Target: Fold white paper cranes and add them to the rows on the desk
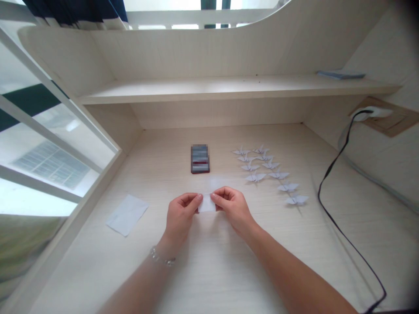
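A pale desk (209,283) spanned the frame. Just below centre, the left hand (182,213) and right hand (234,209) pinched, thumbs uppermost. A white sheet (127,215) lay lower left, a dark rectangle (200,158) at centre. Between the hands was the small paper (207,203) they pinched; white paper cranes (270,165) stood right of centre.
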A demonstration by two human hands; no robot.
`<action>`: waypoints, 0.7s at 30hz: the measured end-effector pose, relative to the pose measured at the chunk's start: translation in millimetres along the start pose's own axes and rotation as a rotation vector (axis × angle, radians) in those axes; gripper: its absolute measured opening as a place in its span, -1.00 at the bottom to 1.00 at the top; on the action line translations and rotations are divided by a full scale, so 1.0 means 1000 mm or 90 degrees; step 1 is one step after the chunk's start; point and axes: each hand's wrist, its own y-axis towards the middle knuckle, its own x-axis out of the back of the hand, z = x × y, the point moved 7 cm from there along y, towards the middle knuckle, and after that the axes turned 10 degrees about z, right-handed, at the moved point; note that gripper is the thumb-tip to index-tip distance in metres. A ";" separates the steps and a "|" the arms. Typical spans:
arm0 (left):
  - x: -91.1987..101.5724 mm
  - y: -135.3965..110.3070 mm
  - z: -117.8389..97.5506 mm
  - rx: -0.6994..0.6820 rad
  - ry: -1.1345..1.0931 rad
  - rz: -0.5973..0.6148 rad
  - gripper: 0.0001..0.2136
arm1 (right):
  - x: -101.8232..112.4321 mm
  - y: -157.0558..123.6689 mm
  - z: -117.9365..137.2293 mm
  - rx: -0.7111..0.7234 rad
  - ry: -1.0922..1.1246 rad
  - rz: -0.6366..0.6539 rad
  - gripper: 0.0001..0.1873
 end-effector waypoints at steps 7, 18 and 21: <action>0.002 0.000 -0.002 -0.027 0.041 -0.003 -0.78 | 0.001 0.002 -0.003 0.010 -0.014 -0.001 -0.75; 0.003 -0.002 -0.011 -0.059 0.092 -0.027 -0.79 | -0.003 -0.006 0.014 0.107 -0.161 -0.005 -0.83; 0.001 -0.002 -0.014 -0.071 0.096 -0.026 -0.79 | -0.007 -0.013 0.026 0.183 -0.230 -0.011 -0.90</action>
